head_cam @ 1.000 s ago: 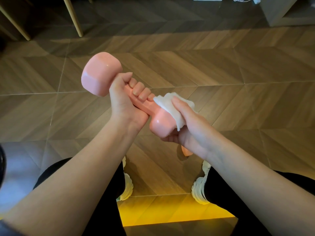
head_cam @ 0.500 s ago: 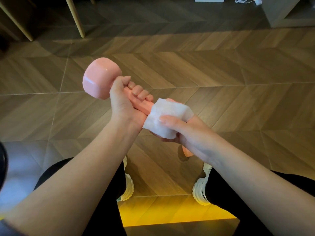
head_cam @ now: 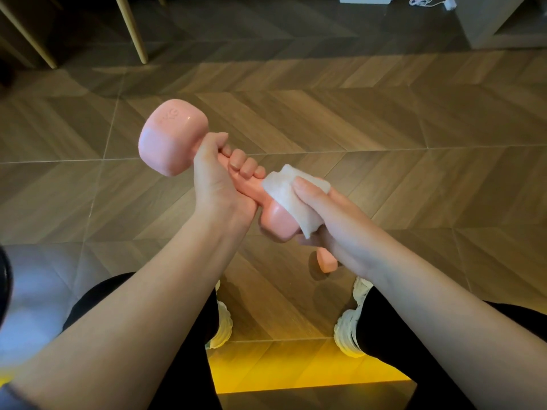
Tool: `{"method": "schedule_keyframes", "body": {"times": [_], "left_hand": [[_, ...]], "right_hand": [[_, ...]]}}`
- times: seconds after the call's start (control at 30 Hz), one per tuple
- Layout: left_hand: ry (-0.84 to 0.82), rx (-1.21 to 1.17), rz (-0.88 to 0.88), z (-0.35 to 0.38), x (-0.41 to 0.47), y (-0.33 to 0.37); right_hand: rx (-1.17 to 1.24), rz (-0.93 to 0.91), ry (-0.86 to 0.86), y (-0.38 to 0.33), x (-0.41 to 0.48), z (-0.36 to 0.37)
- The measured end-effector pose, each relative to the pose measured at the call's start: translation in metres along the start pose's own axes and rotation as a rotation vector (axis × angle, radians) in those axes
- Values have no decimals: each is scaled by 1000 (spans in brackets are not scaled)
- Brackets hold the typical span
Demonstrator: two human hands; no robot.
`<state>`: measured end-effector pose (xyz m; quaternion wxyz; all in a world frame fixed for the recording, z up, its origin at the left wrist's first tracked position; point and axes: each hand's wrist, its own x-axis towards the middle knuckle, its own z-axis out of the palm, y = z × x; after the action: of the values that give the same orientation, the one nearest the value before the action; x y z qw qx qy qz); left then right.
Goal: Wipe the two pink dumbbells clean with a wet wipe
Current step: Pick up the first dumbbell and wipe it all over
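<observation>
My left hand [head_cam: 219,184] grips the handle of a pink dumbbell [head_cam: 171,137], held tilted above the floor with its far head up and to the left. A white wet wipe [head_cam: 291,196] is pressed by my right hand [head_cam: 331,223] against the dumbbell's near head [head_cam: 276,223] and the end of the handle. Part of the near head shows below the wipe. A second pink dumbbell [head_cam: 325,260] lies on the floor below, mostly hidden behind my right wrist.
Wooden herringbone floor [head_cam: 384,143] lies all around. My knees in black trousers and white shoes [head_cam: 346,332] are at the bottom. Wooden furniture legs [head_cam: 133,31] stand at the far left, and a grey cabinet [head_cam: 488,22] with a white cable at the far right.
The wipe has slid from covering the whole near head back toward the handle end, uncovering part of that head. The dumbbell has stayed in my left hand, shifting slightly.
</observation>
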<state>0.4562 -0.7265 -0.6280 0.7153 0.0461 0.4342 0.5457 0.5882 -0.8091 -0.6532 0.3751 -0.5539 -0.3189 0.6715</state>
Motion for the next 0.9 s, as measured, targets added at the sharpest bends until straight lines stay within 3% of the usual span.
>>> {"method": "schedule_keyframes", "body": {"times": [0.13,0.4,0.57,0.63,0.9], "left_hand": [[19,14,-6,-3,3,1],[-29,16,-17,1,2,-3],[2,2,-14,-2,6,4],[13,-9,-16,-4,7,6],[-53,31,-24,-1,3,-2]], "right_hand": [[90,4,-84,3,-4,2],[88,-10,96,-1,2,6],[163,-52,-143,-1,-6,-5],[125,-57,-157,-1,-6,-2],[30,-111,90,2,-2,14]]}}
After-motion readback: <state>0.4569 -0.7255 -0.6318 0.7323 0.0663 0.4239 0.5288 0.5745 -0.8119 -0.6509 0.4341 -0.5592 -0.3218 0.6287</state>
